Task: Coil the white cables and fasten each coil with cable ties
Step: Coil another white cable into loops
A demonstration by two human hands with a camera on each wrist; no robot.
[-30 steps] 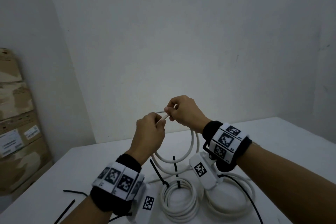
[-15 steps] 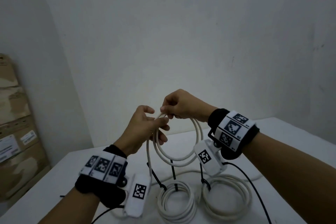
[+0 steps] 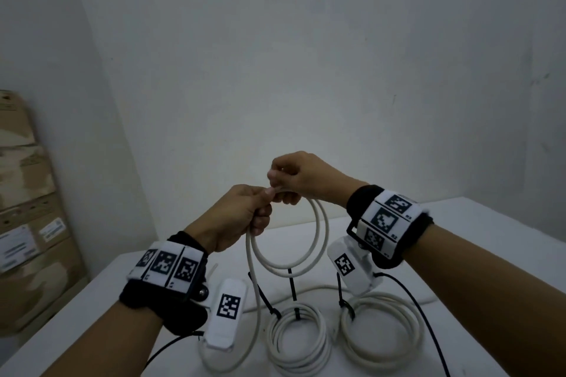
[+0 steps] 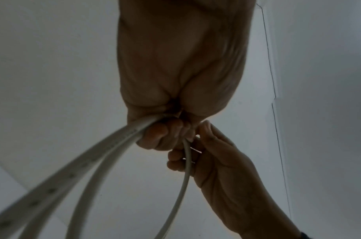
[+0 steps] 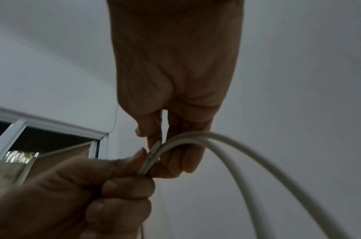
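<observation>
Both hands hold a white cable in the air above the white table, its loops hanging below them. My left hand grips the gathered strands in a fist, seen also in the left wrist view as left hand round the cable. My right hand pinches the top of the loops with thumb and fingers; in the right wrist view, right hand is on the cable. A loose tail runs down to the table. Two tied coils lie below: middle coil and right coil, each with black cable ties.
Cardboard boxes are stacked against the left wall. Bare white walls stand behind the table. Black wires from the wrist cameras trail over the right coil and the table front.
My left hand, which had opened its fingers half a second ago, has closed round the strands again. Another loop has been added and both hands sit slightly higher.
</observation>
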